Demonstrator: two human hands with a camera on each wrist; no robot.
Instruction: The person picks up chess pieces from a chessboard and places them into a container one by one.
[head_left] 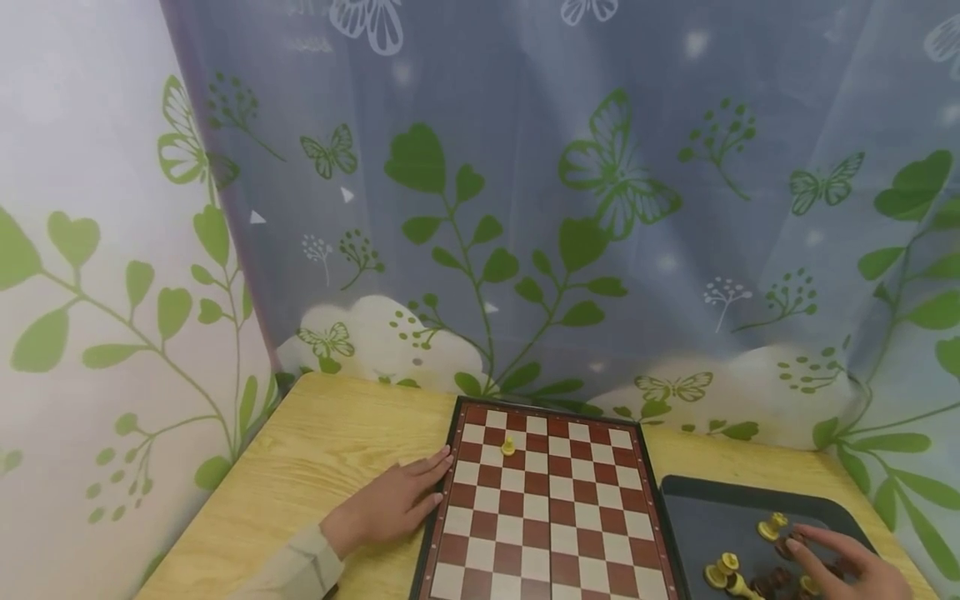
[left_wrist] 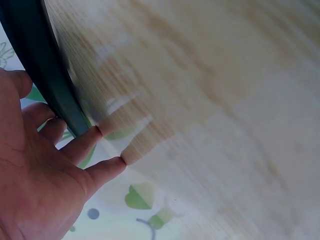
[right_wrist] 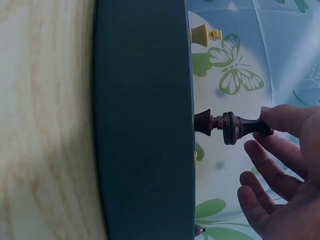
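Note:
The red-and-white chessboard (head_left: 551, 500) lies on the table with a single yellow pawn (head_left: 508, 447) standing near its far left corner. Along the board's left edge rests my left hand (head_left: 393, 504), fingers stretched out and fingertips at the black rim; the left wrist view has these fingers beside the dark edge (left_wrist: 55, 75). Over the tray (head_left: 720, 500), my right hand (head_left: 855, 567) pinches a dark brown chess piece (right_wrist: 242, 127) by its top between thumb and fingertips, base pointing down. Just below it, another dark piece (right_wrist: 202, 122) shows above the tray's wall.
Inside the tray at the board's right are a yellow piece (head_left: 772, 526) standing near the back, more yellow pieces (head_left: 722, 570) at the front left, and several dark ones. A patterned curtain (head_left: 517, 208) hangs behind the wooden table (head_left: 337, 433).

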